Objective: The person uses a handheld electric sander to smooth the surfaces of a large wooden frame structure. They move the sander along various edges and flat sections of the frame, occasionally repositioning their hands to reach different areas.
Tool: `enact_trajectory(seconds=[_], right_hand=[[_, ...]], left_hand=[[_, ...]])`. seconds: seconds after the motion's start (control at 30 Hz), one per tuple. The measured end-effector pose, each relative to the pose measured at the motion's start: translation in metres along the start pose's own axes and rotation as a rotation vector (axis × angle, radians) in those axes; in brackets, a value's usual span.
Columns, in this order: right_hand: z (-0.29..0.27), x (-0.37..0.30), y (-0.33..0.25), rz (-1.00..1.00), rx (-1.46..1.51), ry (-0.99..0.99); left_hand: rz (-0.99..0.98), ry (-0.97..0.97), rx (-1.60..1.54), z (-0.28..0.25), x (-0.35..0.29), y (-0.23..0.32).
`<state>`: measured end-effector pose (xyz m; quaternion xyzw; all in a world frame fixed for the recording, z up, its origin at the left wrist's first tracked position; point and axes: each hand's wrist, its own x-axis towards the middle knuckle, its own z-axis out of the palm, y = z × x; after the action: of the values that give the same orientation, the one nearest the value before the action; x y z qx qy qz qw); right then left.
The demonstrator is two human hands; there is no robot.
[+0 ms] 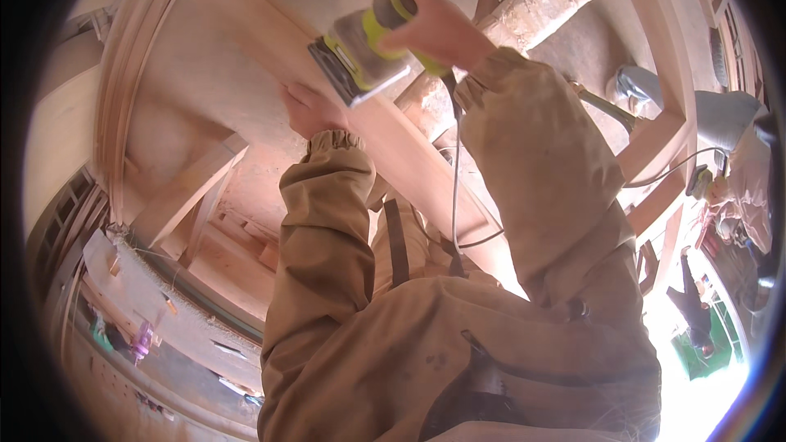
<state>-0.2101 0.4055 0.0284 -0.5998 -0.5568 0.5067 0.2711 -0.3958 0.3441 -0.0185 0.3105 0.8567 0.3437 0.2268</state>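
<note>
- Up near the far middle of the view, the right hand [442, 24] is wrapped around the top of a powered sander [364, 53], fingers closed on its yellow-green grip, probably so the flat pad can be steered from above.
- The sander has a grey body and a dark rectangular base plate; it sits tilted, its base against or just over the edge of a long wooden beam [409, 155] that runs from the far left toward the near right.
- The left hand [311, 110] lies just below and left of the sander, pressed on the beam's face. Whether its fingers curl over the edge cannot be told; it seems set there to steady the wood or the person's reach.
- A grey cord [455, 196] drops from the sander past the right sleeve and loops near the beam, hanging clear of the pad.
- The beam looks pale reddish and smooth-sided, with dusty surfaces all about it.
- A rough round log [532, 4] crosses behind it, and a framed wooden panel [663, 131] stands at the right.
</note>
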Motion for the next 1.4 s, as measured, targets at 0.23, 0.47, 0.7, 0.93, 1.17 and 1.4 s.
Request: enact_trajectory(seconds=[0.23, 0.47, 0.7, 0.93, 1.17, 1.4], right_hand=[[-0.02, -0.065, 0.054, 0.098, 0.233, -0.142], [-0.042, -0.145, 0.055, 0.267, 0.242, -0.183], [0.003, 0.026, -0.021, -0.137, -0.083, -0.026], [0.067, 0.165, -0.152, -0.27, -0.384, -0.001], [0.084, 0.236, -0.178, -0.225, -0.378, 0.037], [0.031, 0.156, -0.08, -0.11, 0.274, -0.259]], left_hand=[[0.012, -0.035, 0.002, -0.001, 0.001, -0.002], [-0.075, -0.099, 0.036, -0.013, -0.005, 0.021], [-0.124, -0.139, -0.158, 0.001, -0.003, -0.003], [0.031, -0.155, -0.15, -0.014, -0.001, 0.003], [0.024, -0.215, -0.154, -0.01, -0.002, 0.004], [0.001, -0.205, -0.132, -0.011, -0.001, -0.016]])
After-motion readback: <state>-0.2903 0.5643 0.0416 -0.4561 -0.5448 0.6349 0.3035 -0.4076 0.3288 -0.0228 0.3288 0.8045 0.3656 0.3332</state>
